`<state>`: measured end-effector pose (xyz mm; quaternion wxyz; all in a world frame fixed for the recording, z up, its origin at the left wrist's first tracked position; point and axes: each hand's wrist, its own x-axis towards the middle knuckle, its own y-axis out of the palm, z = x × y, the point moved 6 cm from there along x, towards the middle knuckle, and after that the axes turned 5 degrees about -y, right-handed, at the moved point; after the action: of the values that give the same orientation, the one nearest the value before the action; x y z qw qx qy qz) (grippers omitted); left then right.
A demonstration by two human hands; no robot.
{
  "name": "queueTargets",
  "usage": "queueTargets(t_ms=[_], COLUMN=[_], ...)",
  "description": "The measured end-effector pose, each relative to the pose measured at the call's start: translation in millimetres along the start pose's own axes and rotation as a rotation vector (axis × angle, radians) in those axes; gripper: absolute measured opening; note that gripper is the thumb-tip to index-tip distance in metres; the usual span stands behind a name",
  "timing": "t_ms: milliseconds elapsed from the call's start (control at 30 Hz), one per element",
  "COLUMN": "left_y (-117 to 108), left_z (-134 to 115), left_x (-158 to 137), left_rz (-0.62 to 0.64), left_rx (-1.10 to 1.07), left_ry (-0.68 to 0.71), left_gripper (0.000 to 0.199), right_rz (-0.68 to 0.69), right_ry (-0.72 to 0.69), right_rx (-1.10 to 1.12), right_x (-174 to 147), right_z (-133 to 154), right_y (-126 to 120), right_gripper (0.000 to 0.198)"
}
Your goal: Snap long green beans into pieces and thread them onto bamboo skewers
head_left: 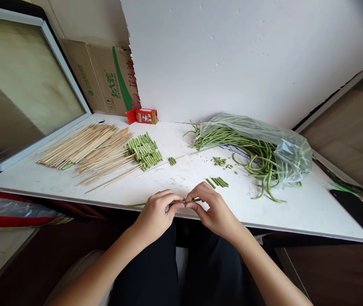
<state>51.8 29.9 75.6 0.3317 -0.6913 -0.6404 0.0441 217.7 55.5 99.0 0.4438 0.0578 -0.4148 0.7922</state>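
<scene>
Above the table's front edge, my left hand [158, 211] and my right hand [212, 208] pinch one green long bean [136, 205] between thumbs and fingers, close together. Its tail sticks out to the left of my left hand, and a short end shows at my right fingers. Beyond my right hand lies a small row of cut bean pieces [220, 182], with a heap of bean tips [219, 161] behind it. Farther left, skewered bean pieces [144, 151] are stacked on bamboo sticks, and a short skewered group [172, 161] lies beside them.
A clear plastic bag [291, 155] of whole long beans [229, 138] rests at the right. Bare bamboo skewers [79, 144] spread at the left. A small red box [142, 116] and a cardboard box [101, 76] stand behind. A black object [356, 212] lies at the far right edge.
</scene>
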Motion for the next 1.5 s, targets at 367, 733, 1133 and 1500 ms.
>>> queueTargets(t_ms=[367,733,1133,1500], left_y=[0.8,-10.9,-8.2,-11.2], left_z=[-13.9,-3.6,-1.9,-1.4], left_x=[-3.1,3.4,3.4,4.1], left_rz=[0.038,0.007,0.043,-0.056], left_rx=[0.071,-0.124,-0.118,-0.063], left_ry=[0.187,0.000,-0.026,-0.001], left_gripper=[0.031,0.012,0.014,0.014], right_rz=[0.080,-0.342,-0.337,-0.471], right_ry=[0.048,0.181,0.584,0.421], right_rx=[0.302,-0.435,-0.220,0.117], right_x=[-1.5,-19.7,-48.9,-22.0], right_z=[-0.5,-80.5,-139.7,-89.7], right_y=[11.0,-75.6,-110.6,-61.1], right_gripper=[0.021,0.034,0.081,0.061])
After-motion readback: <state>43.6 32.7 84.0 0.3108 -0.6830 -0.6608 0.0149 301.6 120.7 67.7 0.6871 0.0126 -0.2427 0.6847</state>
